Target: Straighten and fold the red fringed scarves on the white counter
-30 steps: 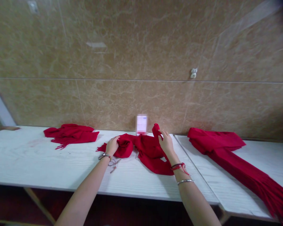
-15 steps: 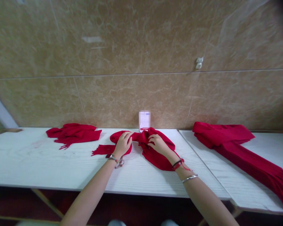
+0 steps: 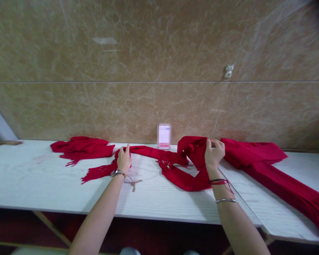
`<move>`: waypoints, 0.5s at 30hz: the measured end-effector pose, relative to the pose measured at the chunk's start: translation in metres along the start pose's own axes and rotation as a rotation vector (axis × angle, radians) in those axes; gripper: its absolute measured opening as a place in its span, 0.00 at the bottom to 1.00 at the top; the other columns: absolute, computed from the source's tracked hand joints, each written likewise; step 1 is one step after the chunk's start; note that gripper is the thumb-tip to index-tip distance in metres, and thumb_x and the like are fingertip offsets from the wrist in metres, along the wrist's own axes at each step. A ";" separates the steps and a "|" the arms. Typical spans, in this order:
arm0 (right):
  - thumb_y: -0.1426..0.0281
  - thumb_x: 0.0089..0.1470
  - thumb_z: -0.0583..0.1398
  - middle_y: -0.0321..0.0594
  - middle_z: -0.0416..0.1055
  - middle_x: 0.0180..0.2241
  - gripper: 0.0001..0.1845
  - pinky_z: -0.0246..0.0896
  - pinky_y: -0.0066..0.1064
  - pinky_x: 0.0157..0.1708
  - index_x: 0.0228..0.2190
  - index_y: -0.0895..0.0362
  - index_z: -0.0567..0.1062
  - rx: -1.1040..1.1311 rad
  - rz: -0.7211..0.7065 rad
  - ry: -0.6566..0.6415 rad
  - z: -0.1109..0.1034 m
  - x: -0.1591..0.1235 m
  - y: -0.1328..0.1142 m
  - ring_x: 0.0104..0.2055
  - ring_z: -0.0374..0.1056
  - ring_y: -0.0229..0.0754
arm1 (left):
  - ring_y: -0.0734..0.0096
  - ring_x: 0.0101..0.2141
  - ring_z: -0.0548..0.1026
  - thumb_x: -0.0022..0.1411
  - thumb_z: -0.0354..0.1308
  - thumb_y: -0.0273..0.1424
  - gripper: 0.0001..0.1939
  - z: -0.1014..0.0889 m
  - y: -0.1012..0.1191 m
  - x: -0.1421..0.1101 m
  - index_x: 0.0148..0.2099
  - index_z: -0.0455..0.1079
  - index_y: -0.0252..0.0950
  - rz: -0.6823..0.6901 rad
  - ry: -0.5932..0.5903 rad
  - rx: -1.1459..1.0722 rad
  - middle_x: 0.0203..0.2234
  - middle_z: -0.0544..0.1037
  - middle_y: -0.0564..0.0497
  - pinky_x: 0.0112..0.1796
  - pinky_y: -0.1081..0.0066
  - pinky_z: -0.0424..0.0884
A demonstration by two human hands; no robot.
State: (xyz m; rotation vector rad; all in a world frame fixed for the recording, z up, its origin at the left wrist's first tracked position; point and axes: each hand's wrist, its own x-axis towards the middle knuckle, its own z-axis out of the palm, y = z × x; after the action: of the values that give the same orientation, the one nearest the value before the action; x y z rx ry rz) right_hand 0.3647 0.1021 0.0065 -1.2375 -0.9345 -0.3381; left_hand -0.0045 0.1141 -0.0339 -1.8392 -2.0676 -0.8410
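Observation:
A red fringed scarf (image 3: 172, 157) stretches loosely across the white table between my two hands. At its left part, my left hand (image 3: 124, 159) grips a fold, with the fringed end trailing out to the left on the tabletop. My right hand (image 3: 214, 150) pinches the scarf's right part and lifts it a little, so that it forms an open loop. The fringe of the other end lies near the middle. A beaded bracelet is on my left wrist; a red-and-black cord and a silver bangle are on my right.
Another red scarf (image 3: 82, 148) lies crumpled at the left rear. A third red scarf (image 3: 260, 156) lies folded on the right, its fringed end over the front edge. A blurred phone-like card (image 3: 164, 136) leans on the tiled wall (image 3: 138, 102). The white table (image 3: 69, 191) has a seam at right.
My hands have moved apart, the left one to the left and the right one to the right and up. The bunched scarf is now spread wider, its right part raised.

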 end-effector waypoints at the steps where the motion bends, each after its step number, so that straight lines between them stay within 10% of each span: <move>1: 0.66 0.51 0.54 0.46 0.67 0.32 0.11 0.59 0.37 0.40 0.28 0.60 0.73 -0.019 -0.013 0.020 -0.002 0.004 0.004 0.37 0.63 0.44 | 0.50 0.54 0.59 0.52 0.48 0.15 0.33 -0.002 -0.001 0.000 0.61 0.52 0.35 -0.016 0.036 0.013 0.56 0.55 0.35 0.47 0.57 0.63; 4: 0.69 0.51 0.53 0.46 0.67 0.35 0.11 0.57 0.38 0.43 0.32 0.60 0.73 -0.055 -0.184 -0.141 0.002 -0.005 0.006 0.41 0.61 0.46 | 0.46 0.57 0.52 0.54 0.50 0.19 0.31 -0.003 0.009 -0.004 0.61 0.53 0.36 0.083 0.119 0.017 0.58 0.52 0.36 0.51 0.51 0.57; 10: 0.74 0.51 0.54 0.48 0.69 0.43 0.14 0.52 0.37 0.48 0.40 0.60 0.73 -0.242 -0.635 -1.066 0.030 -0.065 -0.014 0.46 0.62 0.46 | 0.56 0.59 0.48 0.58 0.51 0.27 0.24 0.017 0.030 -0.010 0.58 0.58 0.37 0.489 -0.097 -0.111 0.60 0.53 0.44 0.56 0.57 0.49; 15: 0.76 0.53 0.52 0.50 0.72 0.38 0.13 0.54 0.35 0.41 0.36 0.60 0.74 -0.468 -0.682 -1.240 0.038 -0.079 -0.018 0.43 0.64 0.48 | 0.64 0.57 0.56 0.62 0.47 0.32 0.23 0.032 0.022 -0.009 0.60 0.55 0.36 0.601 -0.368 -0.193 0.57 0.60 0.45 0.54 0.66 0.54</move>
State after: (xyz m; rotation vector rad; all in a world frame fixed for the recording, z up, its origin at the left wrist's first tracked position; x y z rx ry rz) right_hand 0.2894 0.1104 -0.0404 -1.5058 -2.4767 -0.3091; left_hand 0.0245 0.1252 -0.0591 -2.6826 -1.4704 -0.5799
